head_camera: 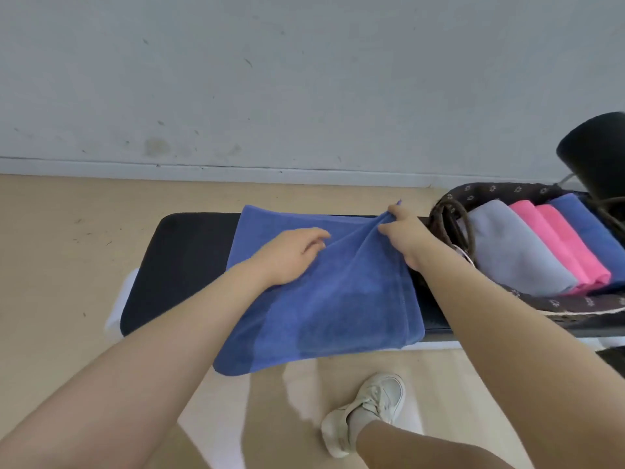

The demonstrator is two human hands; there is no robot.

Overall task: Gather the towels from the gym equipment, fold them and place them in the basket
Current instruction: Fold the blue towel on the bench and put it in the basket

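Blue towel (324,299): terry cloth, spread over the black padded desk (182,262), its near edge hanging off the front toward the floor; the right side is doubled over in layers.
Left hand (291,255): lies palm down on the middle of the towel, fingers loosely bent, pressing the cloth flat and gripping nothing.
Right hand (404,231): pinches the far right corner of the towel between thumb and fingers and lifts it off the desk, so folds run from the corner back toward the left hand.
Basket (500,190): dark patterned fabric with rope handles, sitting on the right end of the desk, just beside the right hand.
Inside the basket: a folded grey towel (517,252), a pink towel (564,245) and another blue one (595,231), side by side.
Floor: tan, with one white shoe (368,411) below the desk edge.
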